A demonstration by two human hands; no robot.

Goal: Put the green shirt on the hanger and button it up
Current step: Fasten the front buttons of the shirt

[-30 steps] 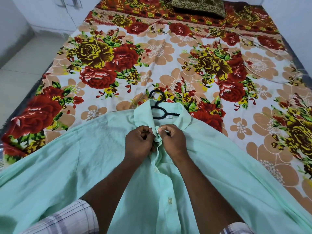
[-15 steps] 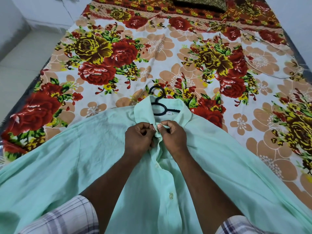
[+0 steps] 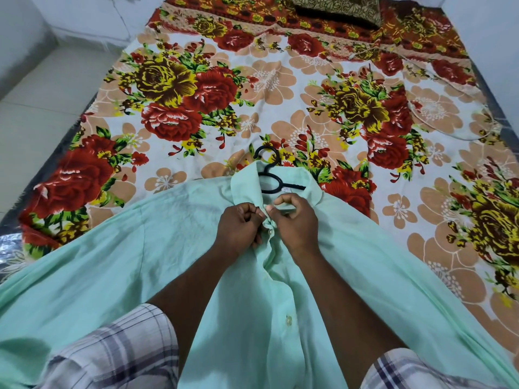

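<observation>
One shirt [image 3: 140, 270], one hanger [image 3: 271, 175], two hands

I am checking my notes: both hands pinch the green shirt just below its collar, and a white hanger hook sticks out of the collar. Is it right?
Not quite: the head view shows the hanger is black, not white. The rest holds: the left hand and right hand pinch the green shirt just below its collar.

My count on the bed

I see one green shirt [image 3: 118, 270], one black hanger [image 3: 269, 175] in its collar, two visible buttons [image 3: 288, 320], my two hands, left [image 3: 241, 228] and right [image 3: 295, 220], two plaid sleeves [image 3: 118, 352], one floral bedsheet [image 3: 196, 113] and one dark patterned pillow [image 3: 337, 7].
</observation>
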